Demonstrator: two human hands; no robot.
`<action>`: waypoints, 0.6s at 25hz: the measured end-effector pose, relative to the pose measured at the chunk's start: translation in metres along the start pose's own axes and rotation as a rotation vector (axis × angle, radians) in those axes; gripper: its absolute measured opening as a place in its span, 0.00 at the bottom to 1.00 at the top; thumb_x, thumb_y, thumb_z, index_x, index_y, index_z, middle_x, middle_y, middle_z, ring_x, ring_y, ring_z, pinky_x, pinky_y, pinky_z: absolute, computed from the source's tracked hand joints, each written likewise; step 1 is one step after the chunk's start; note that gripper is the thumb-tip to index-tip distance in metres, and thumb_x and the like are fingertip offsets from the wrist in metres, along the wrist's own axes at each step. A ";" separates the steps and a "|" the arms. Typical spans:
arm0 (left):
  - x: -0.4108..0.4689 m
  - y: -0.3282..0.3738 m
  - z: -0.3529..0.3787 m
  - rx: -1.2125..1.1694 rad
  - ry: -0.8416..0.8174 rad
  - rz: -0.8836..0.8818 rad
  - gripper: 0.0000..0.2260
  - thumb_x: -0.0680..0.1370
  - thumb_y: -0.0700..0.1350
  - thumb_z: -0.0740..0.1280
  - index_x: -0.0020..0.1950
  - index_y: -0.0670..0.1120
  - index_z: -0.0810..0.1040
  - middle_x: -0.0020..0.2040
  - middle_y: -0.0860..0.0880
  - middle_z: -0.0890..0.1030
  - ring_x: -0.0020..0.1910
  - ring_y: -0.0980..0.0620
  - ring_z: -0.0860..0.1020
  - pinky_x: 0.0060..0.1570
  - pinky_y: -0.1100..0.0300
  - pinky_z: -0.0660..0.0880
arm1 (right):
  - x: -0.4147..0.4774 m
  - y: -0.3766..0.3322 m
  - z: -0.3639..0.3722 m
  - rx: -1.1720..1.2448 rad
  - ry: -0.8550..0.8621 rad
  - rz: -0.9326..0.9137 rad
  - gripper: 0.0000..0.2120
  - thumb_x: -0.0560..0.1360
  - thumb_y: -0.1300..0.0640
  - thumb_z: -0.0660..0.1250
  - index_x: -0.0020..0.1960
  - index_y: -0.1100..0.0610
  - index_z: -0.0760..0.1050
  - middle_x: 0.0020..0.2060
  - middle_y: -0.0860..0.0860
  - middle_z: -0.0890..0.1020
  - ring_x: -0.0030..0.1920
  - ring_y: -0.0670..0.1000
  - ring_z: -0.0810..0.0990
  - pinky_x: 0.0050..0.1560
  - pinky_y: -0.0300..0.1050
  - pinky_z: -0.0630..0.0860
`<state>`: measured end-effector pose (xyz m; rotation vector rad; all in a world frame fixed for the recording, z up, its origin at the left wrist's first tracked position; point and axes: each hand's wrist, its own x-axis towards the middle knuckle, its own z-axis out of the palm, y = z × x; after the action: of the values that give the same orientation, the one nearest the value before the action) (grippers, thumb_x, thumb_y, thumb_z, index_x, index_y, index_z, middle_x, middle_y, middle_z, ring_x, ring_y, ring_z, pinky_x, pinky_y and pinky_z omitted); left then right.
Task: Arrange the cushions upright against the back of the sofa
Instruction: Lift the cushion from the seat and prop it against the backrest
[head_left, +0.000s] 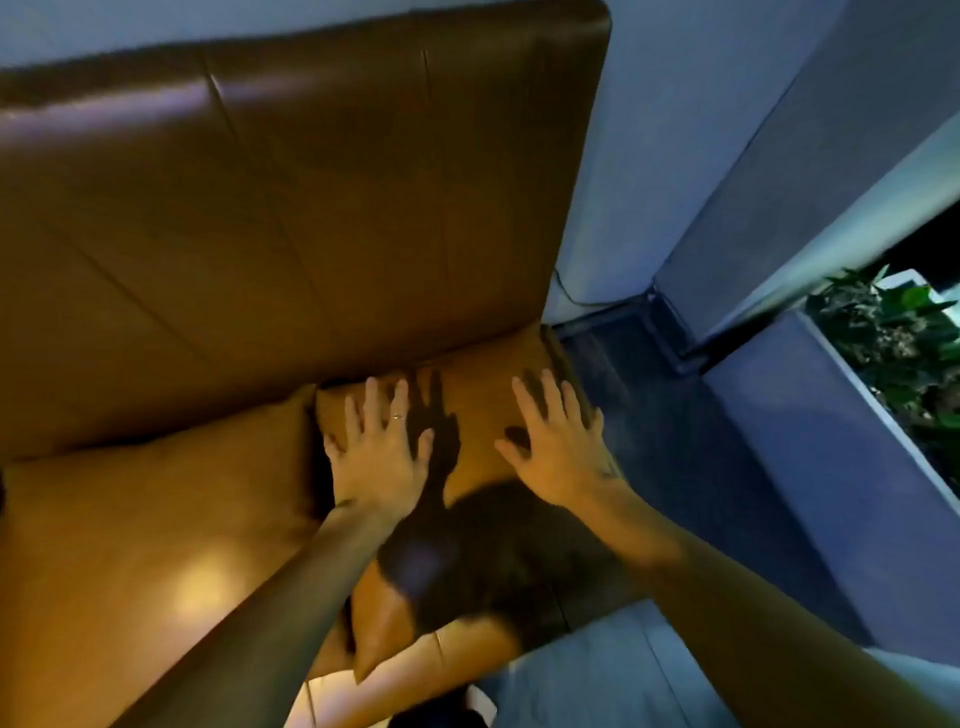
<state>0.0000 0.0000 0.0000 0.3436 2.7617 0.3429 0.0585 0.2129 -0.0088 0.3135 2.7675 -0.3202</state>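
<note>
A brown leather sofa fills the left of the view, its tall back (291, 208) rising ahead of me. At the sofa's right end a tan leather cushion (478, 410) leans against the back. My left hand (379, 447) lies flat on the cushion's left part, fingers spread, a ring on one finger. My right hand (561, 447) presses flat on the cushion's right part near its edge, fingers also spread. A second tan cushion (156, 525) lies to the left, beside the first one. My arms hide the first cushion's lower part.
The sofa's right end meets a pale wall (670, 156) and a dark floor strip (675, 447). A thin cable (571, 296) runs along the wall base. A white planter with green leaves (893, 332) stands at the far right.
</note>
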 end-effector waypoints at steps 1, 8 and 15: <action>0.002 -0.004 0.011 0.000 -0.047 -0.049 0.31 0.81 0.62 0.51 0.80 0.56 0.45 0.82 0.48 0.42 0.79 0.40 0.44 0.72 0.33 0.53 | 0.007 0.001 0.010 0.020 -0.043 0.004 0.40 0.78 0.32 0.54 0.81 0.44 0.38 0.82 0.55 0.43 0.80 0.62 0.44 0.72 0.74 0.50; 0.019 -0.027 0.077 -0.177 -0.219 -0.205 0.34 0.78 0.66 0.55 0.80 0.60 0.45 0.82 0.48 0.42 0.79 0.40 0.43 0.69 0.33 0.55 | 0.033 0.004 0.082 0.020 -0.002 -0.009 0.37 0.77 0.30 0.47 0.80 0.41 0.40 0.82 0.55 0.45 0.80 0.62 0.44 0.72 0.74 0.46; 0.052 -0.067 0.079 -0.804 -0.066 -0.618 0.42 0.75 0.62 0.67 0.81 0.52 0.48 0.80 0.43 0.55 0.77 0.38 0.58 0.73 0.43 0.60 | 0.059 0.029 0.071 0.466 -0.042 0.290 0.40 0.75 0.30 0.57 0.80 0.41 0.45 0.82 0.52 0.50 0.80 0.60 0.50 0.74 0.69 0.50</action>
<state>-0.0325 -0.0339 -0.1061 -0.6569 2.2550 1.1525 0.0332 0.2329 -0.0999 0.7999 2.5283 -0.8808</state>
